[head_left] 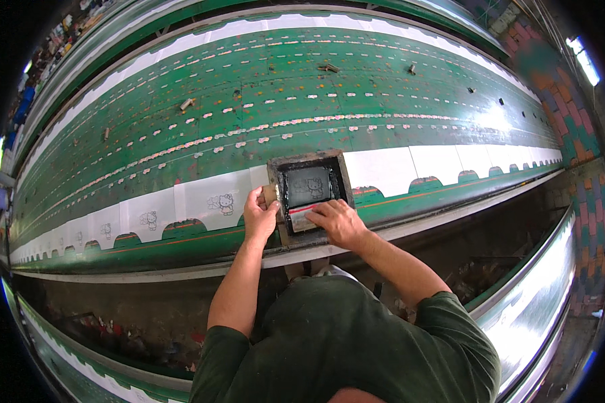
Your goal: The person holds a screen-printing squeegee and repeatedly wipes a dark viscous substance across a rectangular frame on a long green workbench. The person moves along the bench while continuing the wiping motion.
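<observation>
My left hand [262, 213] grips the left side of a square dark printing screen frame [343, 176], which lies over white sheets on the long green table. Inside it a line drawing [309, 189] shows through the dark mesh. My right hand [337, 221] is closed on a flat squeegee [299, 215] with a red strip, held at the near edge of the mesh. To the left, white sheets [151, 195] bear printed outlines of a cartoon cat; the sheets to the right [383, 168] look unprinted where visible.
The green table [262, 87] carries rows of small marks and scattered small metal blocks [328, 68]. A metal rail runs along its near edge. Another long table [524, 282] is behind me at lower right, across an aisle with scraps on the floor. A brick-paved passage [571, 121] is at right.
</observation>
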